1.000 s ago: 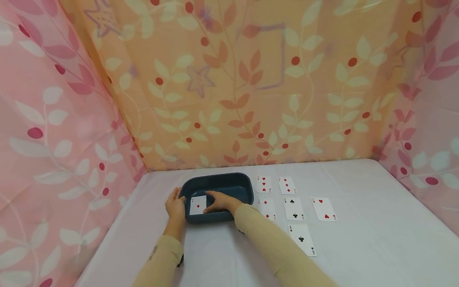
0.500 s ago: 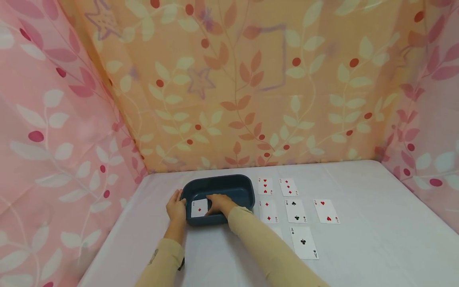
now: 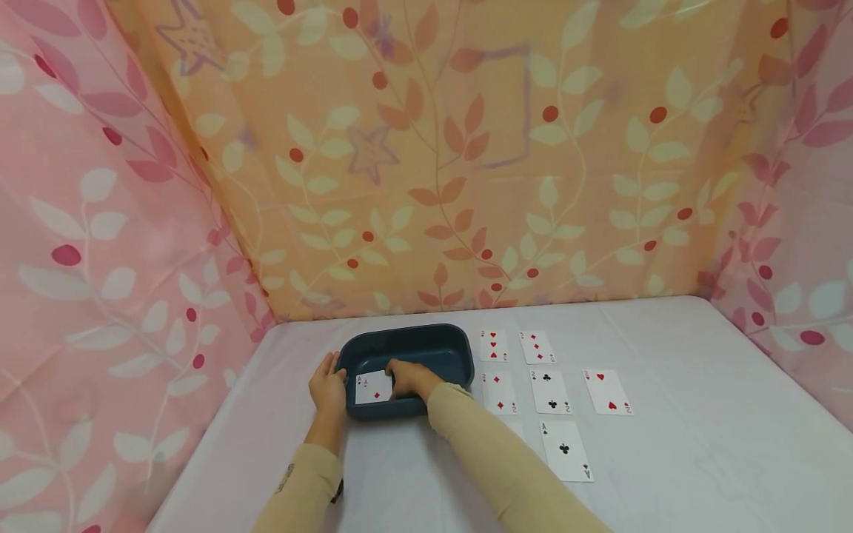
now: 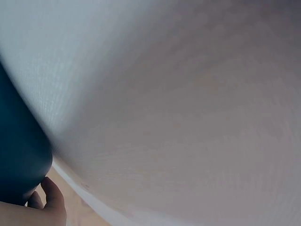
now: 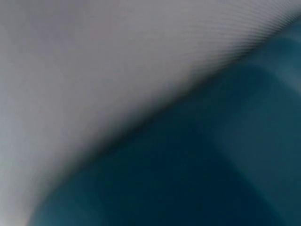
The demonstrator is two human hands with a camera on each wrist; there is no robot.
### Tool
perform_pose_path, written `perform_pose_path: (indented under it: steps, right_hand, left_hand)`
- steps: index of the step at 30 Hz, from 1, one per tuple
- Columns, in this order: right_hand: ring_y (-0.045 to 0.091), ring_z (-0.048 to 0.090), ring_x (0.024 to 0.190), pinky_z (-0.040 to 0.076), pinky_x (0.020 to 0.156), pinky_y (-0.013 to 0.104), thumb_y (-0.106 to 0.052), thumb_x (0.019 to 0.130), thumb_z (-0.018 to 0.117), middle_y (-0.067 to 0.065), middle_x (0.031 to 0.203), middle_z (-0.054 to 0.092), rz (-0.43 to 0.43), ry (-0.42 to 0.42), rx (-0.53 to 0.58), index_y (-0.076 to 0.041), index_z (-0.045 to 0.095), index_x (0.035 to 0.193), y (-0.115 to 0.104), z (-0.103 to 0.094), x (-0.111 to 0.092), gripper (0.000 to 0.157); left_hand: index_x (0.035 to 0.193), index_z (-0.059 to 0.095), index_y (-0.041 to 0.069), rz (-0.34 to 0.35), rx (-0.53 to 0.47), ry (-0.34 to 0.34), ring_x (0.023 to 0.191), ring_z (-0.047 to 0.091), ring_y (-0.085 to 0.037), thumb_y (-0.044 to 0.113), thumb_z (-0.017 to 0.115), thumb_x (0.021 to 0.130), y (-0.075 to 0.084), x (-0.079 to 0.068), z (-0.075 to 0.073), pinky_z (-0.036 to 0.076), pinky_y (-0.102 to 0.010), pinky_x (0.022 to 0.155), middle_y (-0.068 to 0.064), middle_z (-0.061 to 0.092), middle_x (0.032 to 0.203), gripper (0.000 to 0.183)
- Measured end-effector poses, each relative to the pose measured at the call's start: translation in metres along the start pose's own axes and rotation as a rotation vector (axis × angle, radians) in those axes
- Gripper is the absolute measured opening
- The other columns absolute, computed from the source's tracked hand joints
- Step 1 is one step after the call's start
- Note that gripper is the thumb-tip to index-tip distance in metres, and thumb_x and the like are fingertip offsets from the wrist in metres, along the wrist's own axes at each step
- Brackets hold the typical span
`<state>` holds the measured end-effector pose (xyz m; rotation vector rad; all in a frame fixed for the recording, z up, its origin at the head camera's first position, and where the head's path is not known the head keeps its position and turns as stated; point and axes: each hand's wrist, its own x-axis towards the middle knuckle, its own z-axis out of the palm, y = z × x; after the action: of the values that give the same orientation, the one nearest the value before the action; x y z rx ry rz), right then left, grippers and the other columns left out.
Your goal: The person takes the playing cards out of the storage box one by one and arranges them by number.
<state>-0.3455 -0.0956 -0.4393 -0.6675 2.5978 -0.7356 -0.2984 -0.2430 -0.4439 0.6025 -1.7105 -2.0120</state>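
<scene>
A dark blue rectangular tub (image 3: 406, 332) stands on the table, left of the rows of playing cards. My left hand (image 3: 327, 386) grips its left end, thumb at the rim; in the left wrist view its fingers curl against the tub's outer wall (image 4: 23, 146). Inside the tub, my right hand (image 3: 412, 379) pinches an ace of diamonds (image 3: 378, 386) between thumb and fingers at the card's right side. Another card (image 3: 360, 389) marked A peeks out beneath it on the left. The right wrist view shows only the tub's blurred blue wall (image 5: 141, 188), with no hand in it.
Right of the tub lie a three of hearts (image 3: 494, 346), three of diamonds (image 3: 537, 347), two of diamonds (image 3: 499, 392), two of clubs (image 3: 550, 391), two of hearts (image 3: 608, 391) and ace of clubs (image 3: 566, 451). Another card shows partly by the right sleeve. Patterned curtains (image 3: 426, 185) enclose the white table.
The ace of diamonds has slid slightly right in my right hand, uncovering the edge of another card beneath it. My left hand keeps its grip on the tub.
</scene>
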Motion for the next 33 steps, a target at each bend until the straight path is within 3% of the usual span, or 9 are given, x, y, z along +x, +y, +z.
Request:
perform_pose_path:
  steps: [7, 14, 16, 20, 23, 29, 33]
  right_hand:
    - [0.023, 0.056, 0.089, 0.047, 0.085, 0.033, -0.016, 0.076, 0.082, 0.014, 0.105, 0.062, -0.035, 0.016, 0.069, -0.005, 0.047, 0.111, 0.004, 0.002, 0.000, 0.051]
    - [0.018, 0.052, 0.077, 0.045, 0.073, 0.029, -0.016, 0.071, 0.086, 0.005, 0.089, 0.057, -0.097, 0.107, 0.128, -0.007, 0.046, 0.106, 0.008, 0.003, 0.001, 0.054]
    - [0.015, 0.050, 0.071, 0.044, 0.067, 0.026, -0.012, 0.071, 0.085, 0.003, 0.082, 0.055, -0.126, 0.128, 0.203, -0.006, 0.046, 0.103, 0.009, 0.004, 0.003, 0.051]
    - [0.013, 0.051, 0.056, 0.047, 0.055, 0.022, 0.005, 0.075, 0.077, 0.005, 0.071, 0.054, -0.167, 0.111, 0.471, -0.003, 0.046, 0.101, 0.008, 0.004, 0.002, 0.041]
    - [0.015, 0.054, 0.050, 0.050, 0.051, 0.024, 0.011, 0.080, 0.071, 0.007, 0.069, 0.057, -0.155, 0.089, 0.644, 0.000, 0.047, 0.103, 0.006, -0.001, -0.002, 0.035]
    - [0.028, 0.065, 0.060, 0.055, 0.058, 0.035, 0.007, 0.085, 0.067, 0.016, 0.076, 0.067, -0.187, 0.168, 0.730, 0.005, 0.051, 0.110, 0.009, -0.015, -0.012, 0.030]
    - [0.023, 0.066, 0.061, 0.057, 0.060, 0.034, 0.001, 0.086, 0.069, 0.015, 0.082, 0.071, -0.236, 0.197, 0.737, 0.004, 0.054, 0.113, 0.027, -0.021, -0.008, 0.031]
  left_hand:
    - [0.146, 0.034, -0.007, -0.006, 0.017, 0.007, 0.139, 0.034, -0.026, -0.014, 0.040, 0.094, 0.000, 0.000, 0.001, 0.025, -0.034, 0.114, -0.021, 0.040, 0.147, 0.053]
    - [0.146, 0.035, -0.006, -0.009, 0.022, 0.017, 0.139, 0.034, -0.026, -0.014, 0.041, 0.094, -0.001, 0.002, 0.002, 0.025, -0.034, 0.114, -0.020, 0.040, 0.147, 0.053]
    - [0.146, 0.035, -0.006, -0.008, 0.033, 0.019, 0.139, 0.034, -0.026, -0.014, 0.041, 0.094, -0.001, 0.002, 0.002, 0.025, -0.034, 0.114, -0.020, 0.040, 0.147, 0.053]
    - [0.146, 0.035, -0.006, -0.007, 0.040, 0.017, 0.139, 0.034, -0.025, -0.014, 0.041, 0.095, -0.001, 0.002, 0.001, 0.025, -0.034, 0.114, -0.019, 0.040, 0.147, 0.053]
    - [0.146, 0.034, -0.006, -0.007, 0.031, 0.010, 0.139, 0.033, -0.025, -0.014, 0.041, 0.094, -0.001, 0.002, 0.001, 0.024, -0.034, 0.114, -0.019, 0.039, 0.147, 0.053]
    - [0.147, 0.034, -0.005, -0.011, 0.064, -0.003, 0.140, 0.033, -0.023, -0.014, 0.040, 0.094, -0.001, 0.003, 0.000, 0.026, -0.034, 0.113, -0.018, 0.039, 0.149, 0.054]
    - [0.147, 0.034, -0.004, -0.008, 0.081, 0.005, 0.140, 0.033, -0.023, -0.013, 0.039, 0.094, -0.003, 0.004, 0.001, 0.027, -0.034, 0.113, -0.016, 0.039, 0.149, 0.054]
